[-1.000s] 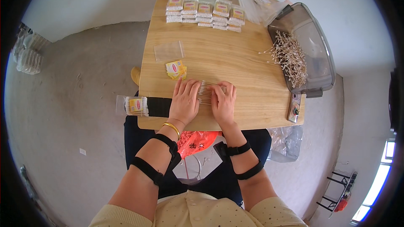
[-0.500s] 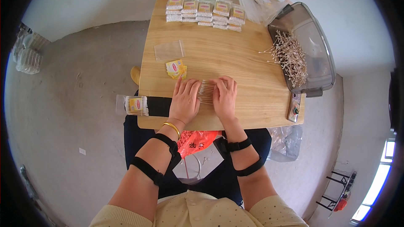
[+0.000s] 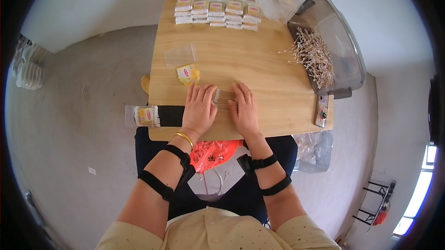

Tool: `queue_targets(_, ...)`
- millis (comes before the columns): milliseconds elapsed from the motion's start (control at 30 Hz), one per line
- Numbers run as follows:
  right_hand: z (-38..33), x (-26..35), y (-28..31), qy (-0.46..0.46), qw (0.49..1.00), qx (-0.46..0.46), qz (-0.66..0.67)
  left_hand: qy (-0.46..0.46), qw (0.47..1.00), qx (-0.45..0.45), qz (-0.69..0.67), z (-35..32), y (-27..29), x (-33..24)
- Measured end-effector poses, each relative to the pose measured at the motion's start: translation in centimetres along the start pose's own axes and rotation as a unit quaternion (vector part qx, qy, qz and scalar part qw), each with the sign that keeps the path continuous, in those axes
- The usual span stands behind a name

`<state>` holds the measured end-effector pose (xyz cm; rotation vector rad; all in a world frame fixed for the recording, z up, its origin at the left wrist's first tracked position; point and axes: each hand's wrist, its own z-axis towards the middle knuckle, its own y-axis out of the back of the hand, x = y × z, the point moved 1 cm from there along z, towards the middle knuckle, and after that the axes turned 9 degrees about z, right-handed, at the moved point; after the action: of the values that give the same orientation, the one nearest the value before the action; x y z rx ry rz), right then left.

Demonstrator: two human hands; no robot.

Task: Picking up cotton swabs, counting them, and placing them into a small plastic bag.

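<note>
A row of cotton swabs (image 3: 225, 99) lies side by side on the wooden table (image 3: 259, 80), spanning the gap between my hands. My left hand (image 3: 199, 110) presses its curled fingers against the swabs' left ends. At their right ends, my right hand (image 3: 244, 111) grips with bent fingers; both palms face inward. Just beyond my left fingertips is a small pile of yellow-and-white cards (image 3: 187, 74), with a flat clear plastic bag (image 3: 180, 55) behind it. A filled swab pack (image 3: 146, 116) sits on a black strip (image 3: 171, 116) left of my left wrist.
Stacked swab packs (image 3: 217, 9) line the far side. A grey translucent bin (image 3: 345, 48) lies tipped at the right, loose cotton swabs (image 3: 315, 57) spilling toward its opening. A small device with a knob (image 3: 321, 111) is at the right edge. A red bag (image 3: 213, 153) hangs below the front edge.
The view has shifted slightly, so the table appears farther left and higher. Both hands stay at the ends of the swab row; my right fingers have straightened a little.
</note>
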<state>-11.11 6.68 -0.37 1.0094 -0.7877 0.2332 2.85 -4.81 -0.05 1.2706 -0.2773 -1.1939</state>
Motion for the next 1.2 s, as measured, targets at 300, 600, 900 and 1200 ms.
queue_targets(300,-0.8,-0.4,0.7,0.052,0.995,0.062,-0.055,-0.017,1.0,0.014,0.008,-1.0,1.3,-0.2)
queue_targets(600,-3.2,-0.3,2.2,0.004,0.994,0.064,-0.091,-0.063,0.972,0.143,0.177,-2.7,0.5,0.1)
queue_targets(900,-3.2,-0.1,0.6,-0.013,0.984,0.079,-0.159,-0.047,0.989,0.092,0.105,-1.1,-1.4,-1.4)
queue_targets(1200,-3.1,-0.4,1.3,-0.003,0.996,0.052,-0.079,-0.076,0.986,0.126,0.081,-0.6,-0.9,-1.3)
